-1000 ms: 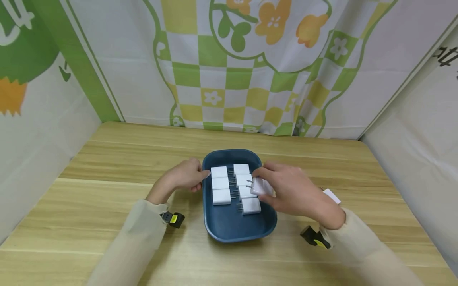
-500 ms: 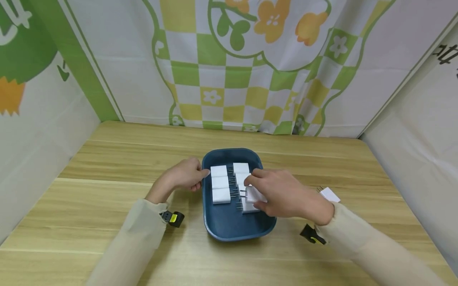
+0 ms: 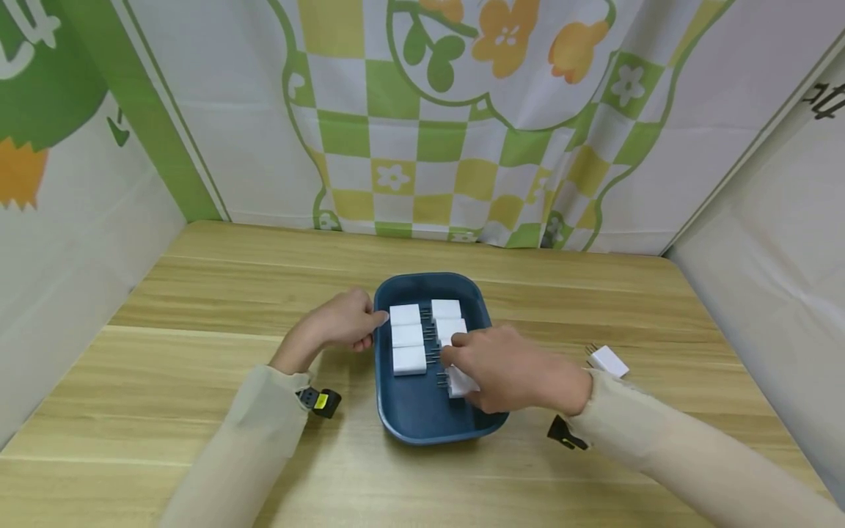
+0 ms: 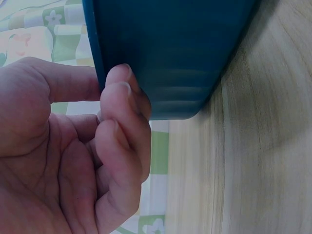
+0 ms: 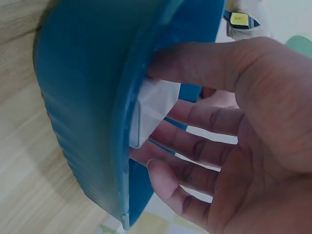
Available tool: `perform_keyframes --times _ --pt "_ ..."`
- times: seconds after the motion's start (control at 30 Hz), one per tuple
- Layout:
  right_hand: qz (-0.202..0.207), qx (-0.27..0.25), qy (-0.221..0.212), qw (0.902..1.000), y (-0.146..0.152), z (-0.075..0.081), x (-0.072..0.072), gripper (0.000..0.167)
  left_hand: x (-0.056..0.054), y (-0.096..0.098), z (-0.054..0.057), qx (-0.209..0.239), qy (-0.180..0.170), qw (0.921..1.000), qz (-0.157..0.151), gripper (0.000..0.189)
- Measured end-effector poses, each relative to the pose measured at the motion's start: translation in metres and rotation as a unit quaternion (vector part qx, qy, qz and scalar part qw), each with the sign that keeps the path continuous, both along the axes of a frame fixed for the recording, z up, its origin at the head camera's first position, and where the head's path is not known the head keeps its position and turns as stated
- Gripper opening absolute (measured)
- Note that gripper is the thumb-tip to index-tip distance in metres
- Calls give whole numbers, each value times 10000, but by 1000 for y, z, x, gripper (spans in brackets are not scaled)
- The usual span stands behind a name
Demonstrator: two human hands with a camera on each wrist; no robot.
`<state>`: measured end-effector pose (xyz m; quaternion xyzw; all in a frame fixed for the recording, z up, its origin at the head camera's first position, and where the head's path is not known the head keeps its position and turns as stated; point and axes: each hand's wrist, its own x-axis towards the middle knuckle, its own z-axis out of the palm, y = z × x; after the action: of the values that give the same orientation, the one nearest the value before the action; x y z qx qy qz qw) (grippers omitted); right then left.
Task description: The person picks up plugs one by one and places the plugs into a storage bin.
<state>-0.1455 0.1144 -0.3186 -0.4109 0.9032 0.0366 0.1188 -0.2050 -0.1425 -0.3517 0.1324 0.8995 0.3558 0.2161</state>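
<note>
A dark blue plastic tray point(image 3: 422, 418) holds white plug chargers in two columns, their prongs pointing inward. On the left stand three chargers point(image 3: 407, 336); others point(image 3: 447, 311) line the right column, partly covered by my right hand point(image 3: 511, 370). That hand reaches over the tray's right rim and grips a white charger point(image 5: 157, 102) between thumb and fingers, low among the right-hand ones. My left hand point(image 3: 343, 320) pinches the tray's left rim, thumb over the edge and fingers curled against the outer wall point(image 4: 170, 44).
One loose white charger point(image 3: 609, 361) lies on the wooden table point(image 3: 198, 411) to the right of the tray, near my right sleeve point(image 3: 660, 433). A patterned curtain point(image 3: 455, 176) hangs behind the table's far edge, with pale fabric at both sides.
My right hand has moved left and toward me, lowering its charger into the tray's right column. The loose charger on the table now shows more fully. The left hand stays at the rim.
</note>
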Motion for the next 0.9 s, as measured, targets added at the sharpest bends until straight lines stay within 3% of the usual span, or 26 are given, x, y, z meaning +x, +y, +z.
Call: perform_keyframes --times 0.33,0.67,0.9 --pt "161 264 -81 9995 -4 -8 1 41 1 0 1 -1 -21 10000 -35 45" --pt "226 219 -304 9990 -6 -14 3 40 0 0 -1 22 -5 10000 -35 46" --pt "387 219 -234 9987 -6 -18 4 39 0 0 -1 26 0 10000 -26 46"
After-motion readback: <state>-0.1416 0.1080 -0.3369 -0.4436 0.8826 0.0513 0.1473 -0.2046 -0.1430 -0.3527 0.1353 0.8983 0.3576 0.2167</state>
